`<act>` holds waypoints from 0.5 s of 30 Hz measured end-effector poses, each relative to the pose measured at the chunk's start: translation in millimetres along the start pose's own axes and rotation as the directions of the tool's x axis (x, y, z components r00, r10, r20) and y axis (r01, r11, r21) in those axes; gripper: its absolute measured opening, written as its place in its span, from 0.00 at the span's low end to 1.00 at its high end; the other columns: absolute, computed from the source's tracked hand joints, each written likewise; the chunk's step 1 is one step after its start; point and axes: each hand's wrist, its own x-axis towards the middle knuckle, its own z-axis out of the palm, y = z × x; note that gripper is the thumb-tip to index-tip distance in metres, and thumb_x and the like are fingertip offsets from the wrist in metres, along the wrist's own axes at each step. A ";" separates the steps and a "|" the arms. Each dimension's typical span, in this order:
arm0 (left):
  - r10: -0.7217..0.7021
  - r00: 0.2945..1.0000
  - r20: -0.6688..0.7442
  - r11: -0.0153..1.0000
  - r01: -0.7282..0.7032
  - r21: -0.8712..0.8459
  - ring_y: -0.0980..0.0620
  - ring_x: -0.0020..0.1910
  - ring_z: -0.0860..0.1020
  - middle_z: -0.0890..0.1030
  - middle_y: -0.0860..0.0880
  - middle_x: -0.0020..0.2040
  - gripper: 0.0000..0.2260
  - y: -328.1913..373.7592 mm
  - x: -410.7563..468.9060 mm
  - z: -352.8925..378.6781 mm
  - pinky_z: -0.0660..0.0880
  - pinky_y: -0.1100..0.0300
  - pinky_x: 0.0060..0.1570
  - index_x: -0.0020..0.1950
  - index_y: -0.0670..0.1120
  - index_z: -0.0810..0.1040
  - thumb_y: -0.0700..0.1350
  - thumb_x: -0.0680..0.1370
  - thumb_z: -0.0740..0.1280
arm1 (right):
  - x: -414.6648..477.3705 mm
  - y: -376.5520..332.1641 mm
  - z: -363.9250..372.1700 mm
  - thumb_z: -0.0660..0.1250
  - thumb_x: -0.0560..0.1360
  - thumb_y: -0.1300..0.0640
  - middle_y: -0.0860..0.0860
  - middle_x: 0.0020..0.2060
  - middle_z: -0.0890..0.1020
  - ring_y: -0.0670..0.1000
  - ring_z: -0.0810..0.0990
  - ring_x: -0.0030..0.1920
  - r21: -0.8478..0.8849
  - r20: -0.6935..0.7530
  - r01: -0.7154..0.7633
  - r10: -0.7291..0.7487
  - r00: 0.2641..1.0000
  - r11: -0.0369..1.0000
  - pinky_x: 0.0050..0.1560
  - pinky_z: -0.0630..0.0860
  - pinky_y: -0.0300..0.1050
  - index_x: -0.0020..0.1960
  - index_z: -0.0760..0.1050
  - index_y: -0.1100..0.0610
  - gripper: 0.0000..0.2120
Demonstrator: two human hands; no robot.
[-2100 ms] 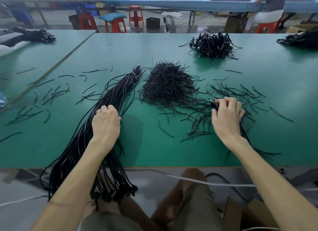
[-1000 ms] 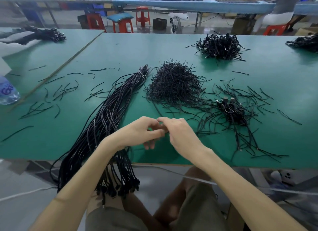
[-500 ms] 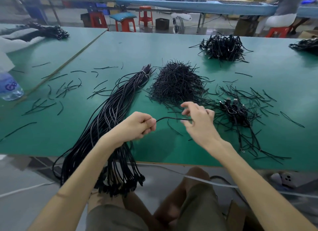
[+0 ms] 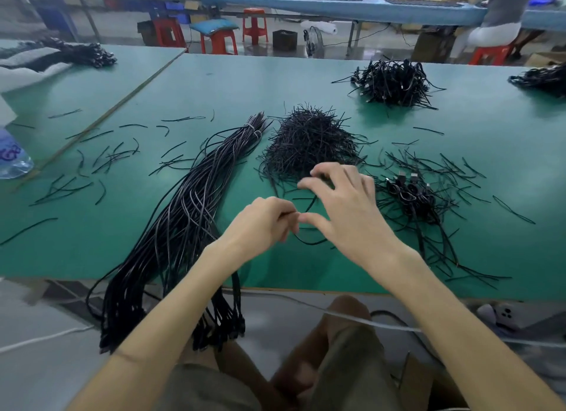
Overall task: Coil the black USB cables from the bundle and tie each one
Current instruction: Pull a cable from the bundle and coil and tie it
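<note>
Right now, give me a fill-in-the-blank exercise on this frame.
The long cable bundle lies to the ____ of the left hand.
That hand pinches a thin ____ strand.
The coiled cables lie to the ____ of the right hand.
Missing: left, black, right.

1. A factory assembly workshop: a long green table (image 4: pixel 459 165) carries a cable bundle (image 4: pixel 190 202) and a heap of black ties (image 4: pixel 309 141).
2. Beyond the green table stand red stools (image 4: pixel 254 24) and a blue table (image 4: pixel 367 10) where another person (image 4: pixel 502 6) sits.
</note>
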 end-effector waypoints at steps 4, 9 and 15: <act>0.049 0.996 0.068 0.998 -0.046 -0.037 0.60 0.26 0.74 0.82 0.54 0.31 0.15 -2.3 1.9 8.2 0.68 0.66 0.29 0.38 0.53 0.80 0.50 0.84 0.64 | -6.2 2.7 7.3 0.63 0.81 0.43 0.46 0.60 0.77 0.51 0.72 0.64 -0.178 0.182 0.040 -0.007 0.983 0.983 0.65 0.59 0.50 0.63 0.77 0.49 0.16; 0.046 0.987 0.155 0.978 -0.013 -0.209 0.56 0.23 0.71 0.79 0.54 0.29 0.15 -2.6 -0.4 3.6 0.69 0.64 0.25 0.41 0.51 0.82 0.51 0.85 0.63 | -8.3 13.7 14.6 0.68 0.80 0.50 0.48 0.49 0.77 0.50 0.74 0.55 0.038 0.235 -0.096 0.085 0.968 0.995 0.52 0.71 0.45 0.55 0.81 0.54 0.09; 0.013 0.993 0.117 0.881 0.044 -0.470 0.53 0.25 0.66 0.70 0.53 0.27 0.14 -10.0 -4.8 -15.9 0.66 0.63 0.26 0.45 0.41 0.82 0.46 0.85 0.63 | -8.3 40.7 17.2 0.67 0.79 0.67 0.51 0.47 0.75 0.50 0.72 0.54 0.178 -0.016 -0.369 0.378 0.926 0.912 0.52 0.73 0.46 0.46 0.79 0.59 0.05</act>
